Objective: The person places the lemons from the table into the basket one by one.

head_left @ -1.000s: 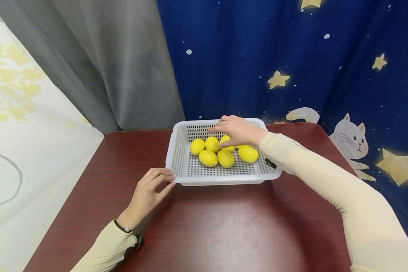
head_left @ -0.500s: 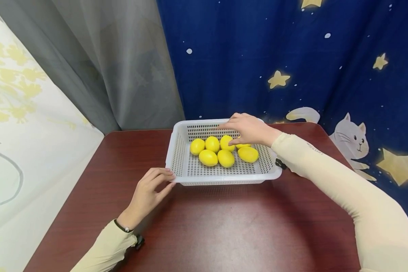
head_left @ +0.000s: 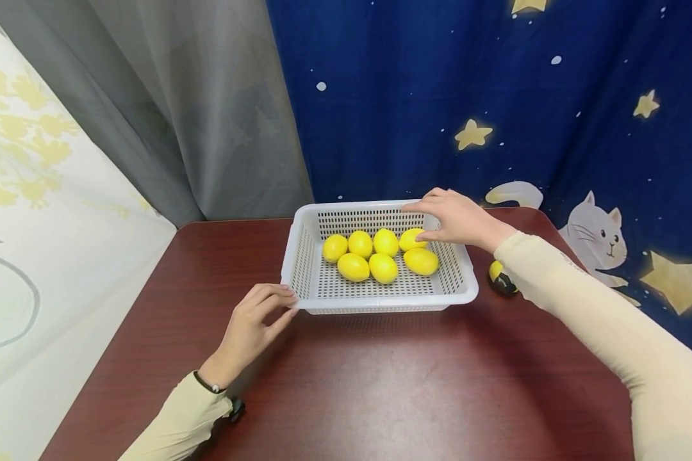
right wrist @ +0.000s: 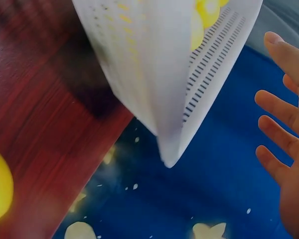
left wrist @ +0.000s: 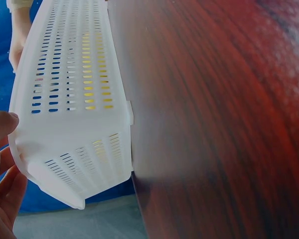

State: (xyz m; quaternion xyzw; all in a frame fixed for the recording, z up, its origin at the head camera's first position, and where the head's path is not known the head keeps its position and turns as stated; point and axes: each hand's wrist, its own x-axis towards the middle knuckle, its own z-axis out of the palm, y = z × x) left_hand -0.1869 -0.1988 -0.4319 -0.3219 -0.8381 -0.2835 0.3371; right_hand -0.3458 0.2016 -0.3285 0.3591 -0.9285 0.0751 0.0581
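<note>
A white perforated plastic basket [head_left: 380, 301] stands on the table with several yellow lemons [head_left: 383, 268] in two loose rows inside it. At its near left corner my left hand [head_left: 257, 322] pinches the rim; the left wrist view shows the thumb [left wrist: 4, 123] at that rim, fingers close beside it. My right hand [head_left: 454, 216] hovers above the basket's far right corner, fingers spread and slightly bent, holding nothing. Seen from the right wrist, the right hand [right wrist: 291, 124] is apart from the basket [right wrist: 164, 99].
Another lemon [head_left: 494, 269] lies on the table right of the basket, partly covered by the dark wrist camera [head_left: 504, 283]. The dark red wooden table [head_left: 375, 384] ends at a blue star-patterned curtain [head_left: 392, 128] and a grey curtain [head_left: 230, 128].
My right hand has moved rightward from over the middle lemons to the basket's far right corner. The lemon on the table outside has come into sight. My left hand stays put.
</note>
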